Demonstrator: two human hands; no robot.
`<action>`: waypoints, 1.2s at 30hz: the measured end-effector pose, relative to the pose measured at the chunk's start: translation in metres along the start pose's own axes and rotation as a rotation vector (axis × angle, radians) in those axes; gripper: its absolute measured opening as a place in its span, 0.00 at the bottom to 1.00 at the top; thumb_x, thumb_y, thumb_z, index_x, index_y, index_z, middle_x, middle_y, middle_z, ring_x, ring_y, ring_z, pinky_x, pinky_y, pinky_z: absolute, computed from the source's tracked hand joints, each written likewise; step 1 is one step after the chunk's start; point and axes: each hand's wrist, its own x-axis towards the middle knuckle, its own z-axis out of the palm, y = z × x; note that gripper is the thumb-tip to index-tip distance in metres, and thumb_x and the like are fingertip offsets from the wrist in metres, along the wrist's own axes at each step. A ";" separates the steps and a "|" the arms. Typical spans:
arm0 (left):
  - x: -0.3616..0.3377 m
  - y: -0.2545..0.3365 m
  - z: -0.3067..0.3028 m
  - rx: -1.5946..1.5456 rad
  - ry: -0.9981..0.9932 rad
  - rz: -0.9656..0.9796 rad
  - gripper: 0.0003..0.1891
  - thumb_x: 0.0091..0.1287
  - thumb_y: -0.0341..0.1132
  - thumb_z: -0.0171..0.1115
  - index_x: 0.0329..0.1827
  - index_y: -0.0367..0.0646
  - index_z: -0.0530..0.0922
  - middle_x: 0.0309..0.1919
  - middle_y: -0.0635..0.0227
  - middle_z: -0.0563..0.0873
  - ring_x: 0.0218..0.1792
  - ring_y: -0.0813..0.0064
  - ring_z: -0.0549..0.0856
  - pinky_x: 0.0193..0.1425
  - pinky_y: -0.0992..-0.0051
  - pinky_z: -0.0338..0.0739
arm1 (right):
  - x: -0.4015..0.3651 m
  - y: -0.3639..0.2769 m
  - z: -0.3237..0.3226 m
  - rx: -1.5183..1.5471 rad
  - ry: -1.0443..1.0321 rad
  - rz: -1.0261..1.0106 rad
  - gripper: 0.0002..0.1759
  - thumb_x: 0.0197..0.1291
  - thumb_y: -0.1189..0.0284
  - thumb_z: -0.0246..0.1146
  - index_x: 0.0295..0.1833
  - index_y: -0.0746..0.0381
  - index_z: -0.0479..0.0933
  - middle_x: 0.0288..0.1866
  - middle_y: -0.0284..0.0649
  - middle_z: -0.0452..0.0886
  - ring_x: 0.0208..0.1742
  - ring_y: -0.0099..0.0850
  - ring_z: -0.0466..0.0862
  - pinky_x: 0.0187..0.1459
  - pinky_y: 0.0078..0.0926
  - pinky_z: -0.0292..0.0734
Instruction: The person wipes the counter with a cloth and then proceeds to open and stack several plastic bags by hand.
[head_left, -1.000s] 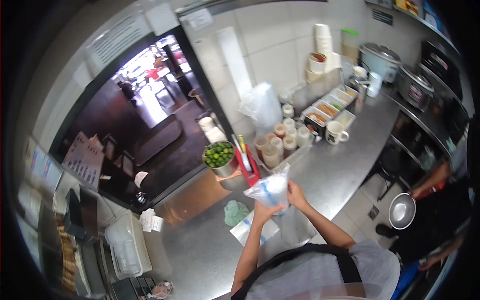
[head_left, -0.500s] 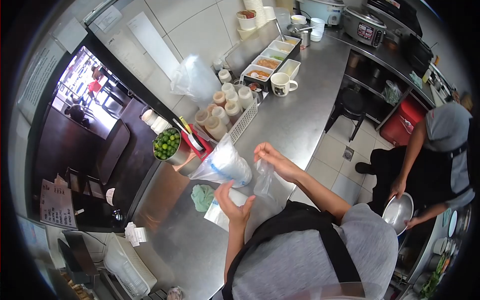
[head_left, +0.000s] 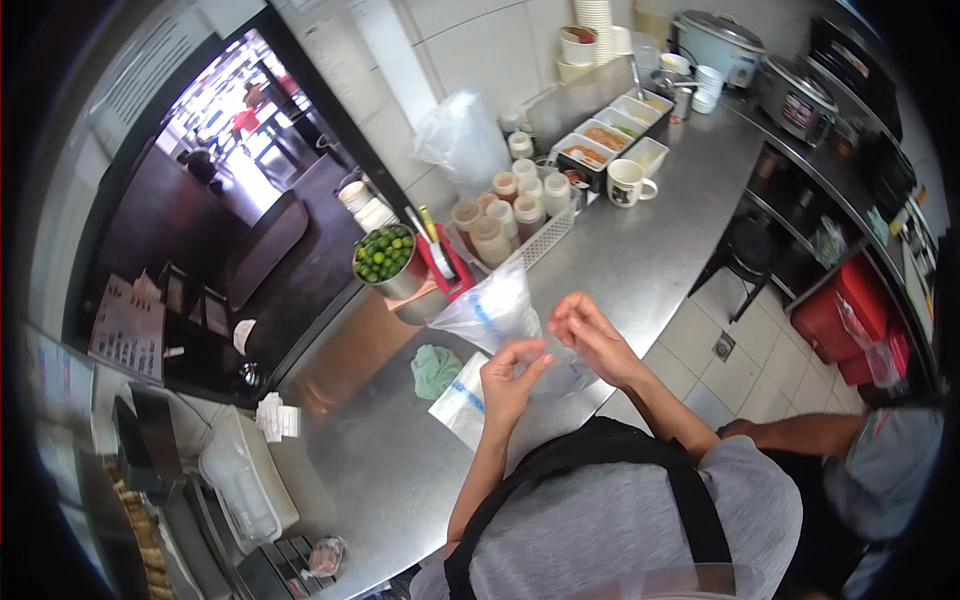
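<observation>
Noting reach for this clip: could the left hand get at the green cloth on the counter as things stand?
Probably yes: the green cloth lies on the counter near the left hand, and nothing visible stands between them; only flat, blue-striped plastic lies alongside.

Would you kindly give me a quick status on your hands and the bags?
Left hand and right hand close together, grip unclear. Clear plastic bag right by them. Blue-marked bag just beyond. Green cloth to the left, touching neither hand.
</observation>
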 end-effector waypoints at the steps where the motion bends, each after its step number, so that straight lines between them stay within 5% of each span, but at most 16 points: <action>1: 0.001 0.000 -0.003 0.067 -0.020 0.019 0.10 0.53 0.21 0.65 0.39 0.35 0.79 0.32 0.70 0.80 0.37 0.79 0.78 0.45 0.81 0.70 | 0.000 -0.002 0.002 -0.072 -0.010 -0.019 0.10 0.65 0.67 0.51 0.49 0.57 0.65 0.42 0.30 0.69 0.38 0.19 0.63 0.44 0.18 0.60; 2: -0.001 0.002 -0.001 0.005 0.043 0.010 0.03 0.55 0.22 0.64 0.31 0.36 0.80 0.29 0.69 0.80 0.37 0.80 0.77 0.45 0.81 0.68 | 0.000 -0.004 0.004 -0.143 -0.019 -0.041 0.11 0.64 0.67 0.53 0.49 0.57 0.65 0.43 0.30 0.69 0.38 0.18 0.64 0.44 0.18 0.60; 7: 0.000 0.009 -0.011 0.249 0.121 0.202 0.02 0.57 0.24 0.64 0.32 0.37 0.80 0.29 0.70 0.81 0.31 0.84 0.75 0.37 0.84 0.67 | 0.001 -0.017 -0.001 -0.596 -0.236 0.063 0.16 0.56 0.74 0.64 0.49 0.63 0.72 0.41 0.28 0.70 0.43 0.16 0.71 0.42 0.15 0.67; 8: 0.000 0.012 -0.010 0.287 0.152 0.214 0.02 0.57 0.24 0.63 0.32 0.37 0.80 0.28 0.71 0.81 0.30 0.85 0.74 0.36 0.85 0.67 | 0.000 -0.017 0.006 -0.353 -0.203 0.122 0.13 0.54 0.76 0.65 0.47 0.64 0.75 0.41 0.31 0.76 0.45 0.17 0.74 0.44 0.16 0.69; 12: 0.003 0.014 -0.010 0.108 0.215 0.114 0.02 0.58 0.26 0.63 0.31 0.36 0.79 0.26 0.73 0.80 0.27 0.89 0.73 0.31 0.87 0.65 | 0.001 -0.024 0.005 -0.345 -0.336 0.393 0.05 0.50 0.78 0.67 0.34 0.65 0.81 0.33 0.34 0.80 0.41 0.19 0.75 0.42 0.17 0.69; 15: 0.002 0.022 -0.015 -0.082 0.114 -0.070 0.03 0.59 0.27 0.63 0.31 0.37 0.78 0.26 0.74 0.79 0.27 0.89 0.73 0.31 0.87 0.65 | 0.010 -0.017 -0.014 -0.430 -0.661 0.152 0.03 0.50 0.78 0.67 0.32 0.65 0.82 0.32 0.37 0.79 0.38 0.25 0.76 0.41 0.22 0.69; 19: 0.005 0.013 -0.033 0.070 -0.285 -0.034 0.05 0.61 0.30 0.61 0.30 0.37 0.77 0.26 0.76 0.78 0.29 0.88 0.74 0.36 0.85 0.67 | 0.020 -0.011 -0.013 -0.054 -0.192 -0.176 0.16 0.59 0.67 0.60 0.23 0.67 0.76 0.32 0.40 0.76 0.34 0.28 0.74 0.37 0.21 0.68; 20: 0.005 0.013 -0.037 0.133 -0.414 -0.019 0.06 0.62 0.31 0.60 0.30 0.38 0.77 0.26 0.76 0.78 0.29 0.88 0.74 0.37 0.85 0.67 | 0.018 -0.011 -0.012 0.139 -0.153 -0.007 0.21 0.60 0.62 0.58 0.20 0.66 0.74 0.27 0.38 0.75 0.28 0.27 0.72 0.32 0.19 0.67; 23: 0.015 0.007 -0.028 -0.284 -0.206 0.314 0.09 0.65 0.36 0.57 0.31 0.38 0.77 0.26 0.77 0.76 0.29 0.86 0.75 0.40 0.83 0.69 | 0.011 -0.002 -0.040 0.079 -0.347 0.288 0.20 0.58 0.63 0.61 0.19 0.65 0.74 0.20 0.36 0.73 0.20 0.26 0.71 0.25 0.22 0.66; 24: 0.012 0.021 -0.029 -0.596 -0.172 0.022 0.11 0.67 0.39 0.55 0.34 0.39 0.76 0.27 0.77 0.76 0.31 0.86 0.75 0.41 0.82 0.70 | 0.010 0.008 -0.041 -0.016 -0.412 0.251 0.18 0.56 0.64 0.63 0.19 0.65 0.74 0.18 0.35 0.73 0.18 0.25 0.71 0.23 0.22 0.66; 26: 0.010 0.016 -0.034 -0.729 -0.180 -0.248 0.11 0.67 0.39 0.55 0.36 0.40 0.75 0.28 0.78 0.76 0.31 0.87 0.75 0.40 0.83 0.70 | 0.009 0.026 -0.042 -0.202 -0.540 0.168 0.16 0.52 0.66 0.66 0.19 0.64 0.74 0.16 0.34 0.73 0.14 0.24 0.70 0.19 0.24 0.66; 27: 0.011 0.014 -0.036 -0.794 -0.186 -0.382 0.10 0.67 0.39 0.55 0.37 0.40 0.75 0.28 0.78 0.76 0.32 0.88 0.75 0.40 0.83 0.70 | 0.007 0.023 -0.041 -0.033 -0.389 0.162 0.14 0.49 0.67 0.67 0.20 0.64 0.75 0.17 0.35 0.74 0.14 0.24 0.71 0.19 0.24 0.67; 30: 0.023 0.005 -0.043 -0.465 -0.513 -0.138 0.07 0.66 0.34 0.55 0.40 0.40 0.76 0.30 0.78 0.77 0.33 0.90 0.75 0.34 0.87 0.70 | 0.014 0.002 -0.034 0.234 -0.092 -0.082 0.10 0.44 0.70 0.69 0.26 0.67 0.79 0.21 0.37 0.79 0.18 0.24 0.76 0.22 0.21 0.71; 31: 0.025 0.012 -0.045 -0.345 -0.616 -0.050 0.06 0.66 0.32 0.56 0.40 0.40 0.76 0.30 0.78 0.78 0.33 0.90 0.76 0.32 0.88 0.69 | 0.025 -0.006 -0.035 0.105 -0.105 -0.043 0.10 0.45 0.70 0.68 0.28 0.67 0.79 0.22 0.37 0.80 0.20 0.24 0.77 0.24 0.21 0.72; 33: 0.031 0.023 -0.047 -0.145 -0.370 0.044 0.05 0.63 0.29 0.59 0.40 0.40 0.76 0.30 0.76 0.77 0.35 0.88 0.76 0.32 0.85 0.70 | 0.047 -0.025 -0.043 -0.160 -0.130 0.029 0.11 0.46 0.70 0.67 0.32 0.67 0.80 0.25 0.37 0.80 0.24 0.25 0.79 0.29 0.20 0.73; 36: 0.045 0.033 -0.051 0.322 0.124 0.254 0.07 0.61 0.28 0.60 0.41 0.42 0.75 0.31 0.70 0.79 0.34 0.80 0.78 0.33 0.82 0.72 | 0.076 -0.036 0.014 -0.459 0.042 -0.248 0.12 0.47 0.72 0.65 0.38 0.66 0.78 0.37 0.42 0.80 0.35 0.27 0.80 0.38 0.19 0.73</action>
